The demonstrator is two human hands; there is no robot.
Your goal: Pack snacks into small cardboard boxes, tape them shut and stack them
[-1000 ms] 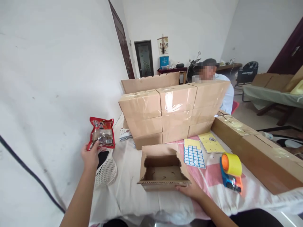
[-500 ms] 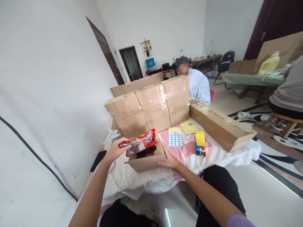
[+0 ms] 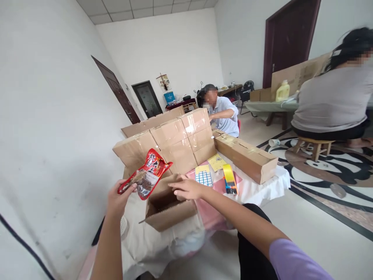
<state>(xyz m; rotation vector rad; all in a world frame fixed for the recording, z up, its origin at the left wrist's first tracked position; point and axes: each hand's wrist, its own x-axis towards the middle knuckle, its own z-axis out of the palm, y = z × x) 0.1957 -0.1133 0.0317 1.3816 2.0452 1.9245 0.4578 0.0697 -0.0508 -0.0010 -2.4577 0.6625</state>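
Observation:
A red snack packet [image 3: 149, 171] with a clear lower window is pinched by its end in my left hand [image 3: 120, 195]. It hangs in the air above and left of an open cardboard box [image 3: 171, 217]. My right hand [image 3: 189, 188] reaches over the box's right side, fingers stretched and apart, close to its right flap; whether it touches the cardboard I cannot tell. The inside of the box looks dark, and my right hand hides part of it.
Stacked taped cartons [image 3: 175, 142] form a wall behind the box. To the right lie a label sheet [image 3: 204, 178], a yellow sheet [image 3: 217, 162], a tape dispenser [image 3: 230, 179] and a long carton [image 3: 247, 155]. One person [image 3: 224, 112] sits behind the cartons, another [image 3: 335, 97] on a stool.
My left hand has lifted the packet up and left, away from the box opening. My right hand has let go of the box's right side and moved over its top. The view has shifted rightward.

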